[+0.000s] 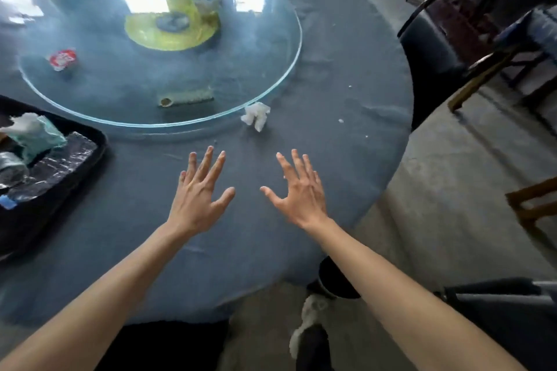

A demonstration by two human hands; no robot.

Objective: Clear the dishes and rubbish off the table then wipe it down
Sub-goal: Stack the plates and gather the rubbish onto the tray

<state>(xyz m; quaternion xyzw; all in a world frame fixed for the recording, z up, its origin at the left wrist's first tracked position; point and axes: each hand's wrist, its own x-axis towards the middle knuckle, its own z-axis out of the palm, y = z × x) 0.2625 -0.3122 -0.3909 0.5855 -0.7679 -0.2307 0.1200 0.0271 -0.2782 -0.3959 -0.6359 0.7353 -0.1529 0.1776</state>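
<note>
1. Head view, the hands: the left hand and the right hand are both stretched out over the tabletop, fingers spread and straight, holding nothing. Whether the palms touch the cloth cannot be told.

2. The task's things: a crumpled white tissue lies just ahead of the right hand, at the rim of the glass turntable. On the glass, well ahead of the left hand, sit a red-and-white wrapper and a small greenish strip; further off is a yellow disc, blurred. A black tray to the left of the left hand already holds tissue, plastic wrap and a crushed bottle. Small white crumbs lie ahead and to the right of the right hand.

3. What could go wrong, as a judgement: the tissue is light and could be knocked under the glass edge by a quick grab. Reaching over the glass may spin it and carry the wrapper away. Wiping before the crumbs are picked up would smear or scatter them onto the floor. The cloth is loose and wrinkled, so a hard wipe could drag it and shift the tray.

4. Surface and room: a round tabletop under a blue-grey cloth, on a grey floor, with dark chairs to the right of the right hand.
</note>
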